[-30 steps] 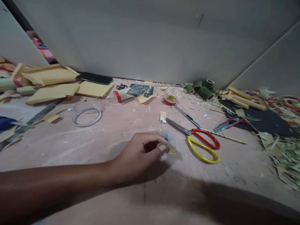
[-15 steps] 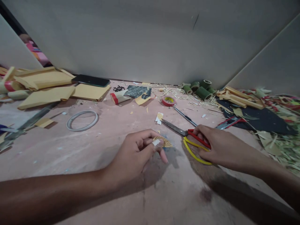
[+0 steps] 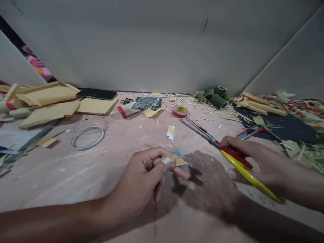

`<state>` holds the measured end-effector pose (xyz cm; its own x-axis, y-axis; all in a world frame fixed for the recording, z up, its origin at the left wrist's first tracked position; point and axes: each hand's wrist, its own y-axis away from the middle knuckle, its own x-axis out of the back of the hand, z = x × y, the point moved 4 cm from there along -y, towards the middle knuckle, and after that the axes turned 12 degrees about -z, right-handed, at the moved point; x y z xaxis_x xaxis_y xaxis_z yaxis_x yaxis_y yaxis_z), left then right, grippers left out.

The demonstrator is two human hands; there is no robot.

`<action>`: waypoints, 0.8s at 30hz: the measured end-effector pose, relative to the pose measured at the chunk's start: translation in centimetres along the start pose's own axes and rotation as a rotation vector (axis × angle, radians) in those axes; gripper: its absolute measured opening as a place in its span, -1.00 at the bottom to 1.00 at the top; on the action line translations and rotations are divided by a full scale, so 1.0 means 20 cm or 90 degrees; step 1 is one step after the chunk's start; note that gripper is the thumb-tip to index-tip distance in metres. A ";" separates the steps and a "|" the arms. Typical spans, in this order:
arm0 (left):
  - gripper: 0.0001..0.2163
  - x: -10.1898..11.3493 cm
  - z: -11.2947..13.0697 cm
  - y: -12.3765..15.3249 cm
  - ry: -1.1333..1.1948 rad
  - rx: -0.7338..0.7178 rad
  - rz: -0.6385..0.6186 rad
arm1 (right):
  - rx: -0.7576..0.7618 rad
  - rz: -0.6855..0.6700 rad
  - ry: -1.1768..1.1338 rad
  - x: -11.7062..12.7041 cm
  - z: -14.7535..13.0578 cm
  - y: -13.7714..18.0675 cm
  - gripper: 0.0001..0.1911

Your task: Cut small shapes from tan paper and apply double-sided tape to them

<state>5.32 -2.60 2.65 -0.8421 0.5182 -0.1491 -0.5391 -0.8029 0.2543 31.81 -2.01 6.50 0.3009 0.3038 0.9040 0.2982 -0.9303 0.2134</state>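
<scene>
Between thumb and fingers my left hand (image 3: 145, 179) pinches a small fan-shaped yellow paper piece (image 3: 179, 160) with dark lines on it. A bit of white tape or paper (image 3: 167, 161) lies at the thumb tip. My right hand (image 3: 255, 165) grips scissors (image 3: 236, 162) with one red and one yellow handle, lifted off the surface and turned edge-on. Their blades point away to the upper left, towards the red tape roll (image 3: 180, 111). Beyond my left hand lies a small white-and-yellow strip piece (image 3: 170, 132), cut into tabs.
At the left lie a white tape ring (image 3: 87, 138), folded yellow paper (image 3: 50, 109) and a black phone (image 3: 96, 93). Green bamboo pieces (image 3: 219, 101) stand at the back right. A red-edged cutter (image 3: 250, 132) rests on a black sheet (image 3: 291, 130) near wood shavings.
My right hand has lifted the scissors from the surface and moved right, tilting the handles. My left hand keeps the paper piece, and its fingers have shifted slightly.
</scene>
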 end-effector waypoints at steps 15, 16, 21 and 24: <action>-0.75 -0.01 0.00 0.05 0.020 -0.004 -0.023 | 0.117 -0.153 -0.408 -0.17 -0.20 0.11 -0.69; -0.76 -0.01 0.01 0.05 0.024 -0.005 -0.022 | 0.117 -0.158 -0.403 -0.17 -0.21 0.11 -0.72; -0.73 -0.02 0.02 0.04 0.035 -0.014 -0.019 | 0.104 -0.170 -0.372 -0.15 -0.25 0.10 -0.80; -0.73 -0.02 0.02 0.05 0.034 -0.006 -0.019 | 0.118 -0.179 -0.400 -0.16 -0.26 0.11 -0.86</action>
<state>5.16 -3.42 3.35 -0.8245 0.5263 -0.2078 -0.5645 -0.7899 0.2394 26.79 -6.09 6.07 0.6388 0.6395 0.4278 0.5733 -0.7664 0.2897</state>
